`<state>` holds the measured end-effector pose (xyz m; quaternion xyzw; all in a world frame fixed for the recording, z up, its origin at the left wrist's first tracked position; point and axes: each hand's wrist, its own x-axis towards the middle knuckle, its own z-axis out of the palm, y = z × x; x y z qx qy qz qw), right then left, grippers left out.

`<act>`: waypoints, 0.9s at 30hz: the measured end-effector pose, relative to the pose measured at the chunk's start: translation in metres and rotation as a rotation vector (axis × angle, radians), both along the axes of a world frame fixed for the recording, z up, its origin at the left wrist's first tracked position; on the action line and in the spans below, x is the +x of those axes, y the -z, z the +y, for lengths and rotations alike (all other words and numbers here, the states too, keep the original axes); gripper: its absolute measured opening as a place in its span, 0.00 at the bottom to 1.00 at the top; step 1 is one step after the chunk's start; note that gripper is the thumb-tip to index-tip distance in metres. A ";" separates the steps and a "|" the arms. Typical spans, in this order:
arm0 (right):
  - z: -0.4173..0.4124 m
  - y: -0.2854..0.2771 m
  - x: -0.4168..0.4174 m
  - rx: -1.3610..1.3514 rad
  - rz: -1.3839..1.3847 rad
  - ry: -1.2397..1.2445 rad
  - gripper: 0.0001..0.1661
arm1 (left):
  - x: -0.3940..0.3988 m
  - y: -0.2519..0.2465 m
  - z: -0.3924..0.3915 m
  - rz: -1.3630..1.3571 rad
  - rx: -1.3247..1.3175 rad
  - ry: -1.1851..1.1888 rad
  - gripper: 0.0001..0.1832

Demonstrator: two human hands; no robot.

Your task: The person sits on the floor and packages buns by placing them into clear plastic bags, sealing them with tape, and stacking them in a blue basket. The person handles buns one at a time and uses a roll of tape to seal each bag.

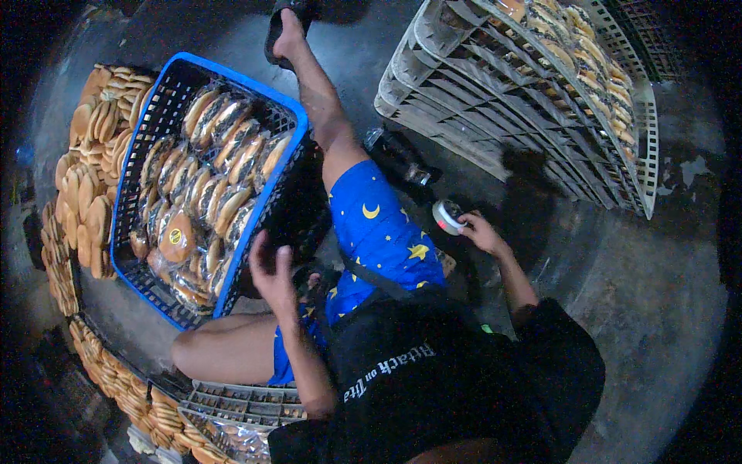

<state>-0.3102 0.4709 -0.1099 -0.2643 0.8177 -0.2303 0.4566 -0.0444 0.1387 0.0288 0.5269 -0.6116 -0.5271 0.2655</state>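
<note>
Before me stands a blue plastic basket [298, 116] filled with wrapped filled buns [217, 200], some with dark filling at their sides. One bun near the basket's lower part bears a round yellow sticker [175, 236]. My left hand [275, 275] is raised beside the basket's right rim, fingers apart, with nothing seen in it. In my right hand [481, 232], to the right of my thigh, is a white roll [447, 218] with a red mark, pinched at its edge; what kind of roll it is I cannot tell.
Unwrapped buns [87, 185] are piled left of the basket, and more rows [127, 388] curve along the lower left. Stacked grey plastic crates [464, 98] at the upper right hold wrapped buns [603, 75]. Another grey crate [249, 400] is by my bent knee. My extended leg [327, 110] lies between basket and crates.
</note>
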 end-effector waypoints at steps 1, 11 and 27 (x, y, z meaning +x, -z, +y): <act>-0.004 -0.025 -0.003 -0.061 -0.059 0.088 0.19 | -0.011 0.000 0.004 -0.020 -0.012 0.178 0.26; -0.199 -0.186 0.065 -0.739 -0.192 -0.190 0.23 | -0.050 -0.018 0.025 0.756 0.204 0.188 0.23; -0.275 -0.263 0.110 -1.076 0.377 -0.577 0.11 | 0.008 -0.065 0.011 0.536 -0.359 -0.062 0.22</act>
